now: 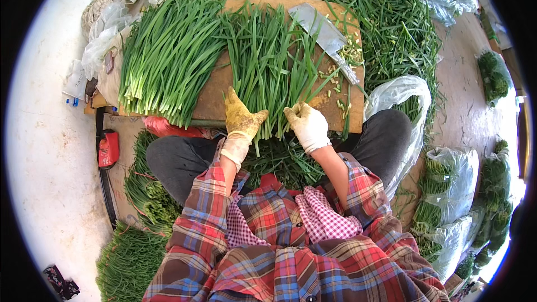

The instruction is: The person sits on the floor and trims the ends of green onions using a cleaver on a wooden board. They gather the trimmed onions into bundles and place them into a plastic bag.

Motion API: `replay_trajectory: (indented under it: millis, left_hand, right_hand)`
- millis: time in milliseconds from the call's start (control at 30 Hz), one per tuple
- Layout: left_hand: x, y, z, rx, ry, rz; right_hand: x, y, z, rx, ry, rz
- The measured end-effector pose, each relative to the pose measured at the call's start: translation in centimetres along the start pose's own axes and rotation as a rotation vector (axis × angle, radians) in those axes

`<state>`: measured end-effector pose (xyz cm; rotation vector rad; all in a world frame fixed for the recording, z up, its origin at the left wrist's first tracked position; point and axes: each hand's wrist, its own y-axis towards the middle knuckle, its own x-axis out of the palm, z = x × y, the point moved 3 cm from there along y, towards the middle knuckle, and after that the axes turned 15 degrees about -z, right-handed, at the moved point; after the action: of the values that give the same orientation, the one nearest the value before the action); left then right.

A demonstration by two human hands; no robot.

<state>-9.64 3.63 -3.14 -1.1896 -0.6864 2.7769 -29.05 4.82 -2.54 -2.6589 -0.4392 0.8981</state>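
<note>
Green garlic chives (264, 63) lie fanned over a worn wooden board (214, 96), their stalk ends towards me. My left hand (242, 115), in a stained yellowish glove, rests against the left side of these stalks with its fingers apart. On their right, my right hand (307, 125), in a pale glove, has its thumb and fingertips pinched together at the stalks; whether a stalk is between them is hidden. A thicker pile of chives (172, 58) covers the board's left part. A cleaver (321, 29) lies at the upper right among cut stalk bits (352, 50).
Loose leaves (390, 25) are heaped beyond the board's right side. A clear plastic bag (402, 88) stands by my right knee. Tied bundles (153, 193) lie at the lower left, near a red packet (108, 149). Bagged bundles (449, 184) line the right side.
</note>
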Motion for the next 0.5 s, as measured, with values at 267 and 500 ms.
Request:
replay_trajectory:
  millis: [267,500]
  left_hand:
    - [0.4,0.2,0.5,-0.027,0.092,0.016]
    - [0.6,-0.6,3.3,-0.034,0.209,0.055]
  right_hand:
    - [1.2,1.8,0.1,-0.014,-0.006,0.034]
    - [2.2,-0.2,1.8,-0.209,0.345,0.182]
